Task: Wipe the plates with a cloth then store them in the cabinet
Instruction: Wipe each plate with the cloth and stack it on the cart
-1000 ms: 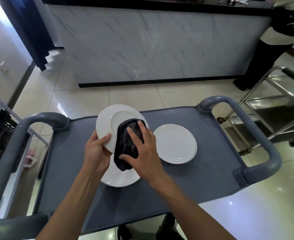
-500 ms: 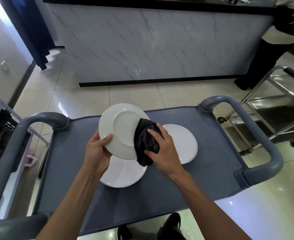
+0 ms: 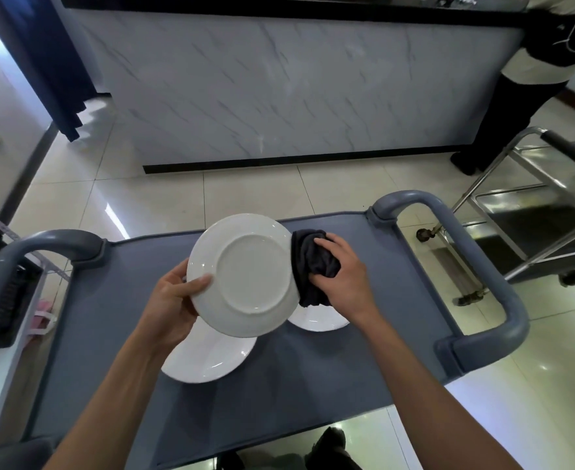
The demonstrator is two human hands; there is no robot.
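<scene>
Presently, head view, the only view supplied. Landmark: the grey cart (image 3: pixel 364 361), whose top deck carries all the work.

Progress: wiping is in hand, storage not begun. The left hand (image 3: pixel 174 300) holds one white plate (image 3: pixel 245 276) raised above the middle of the cart deck, underside toward the camera, thumb across its left rim and the other fingers hidden behind it. The right hand (image 3: pixel 343 283) is closed around a bunched dark cloth (image 3: pixel 313 266), which touches the plate's right rim. Judgement: this plate is mid-wipe, with the cloth at its edge. Whether the resting plates are already wiped cannot be told. No cabinet is in view, so every plate remains to be stored.

Count:
- Plates: three. One held; one lower plate (image 3: pixel 208 357) flat on the cart deck below the held plate; one right plate (image 3: pixel 320 320) flat on the deck beneath the right hand, mostly covered.
- Cloths: one.
- Carts: one grey; a second steel trolley (image 3: pixel 533 212) stands off the cart's right end.
- Bystanders: one, beyond the trolley.
</scene>
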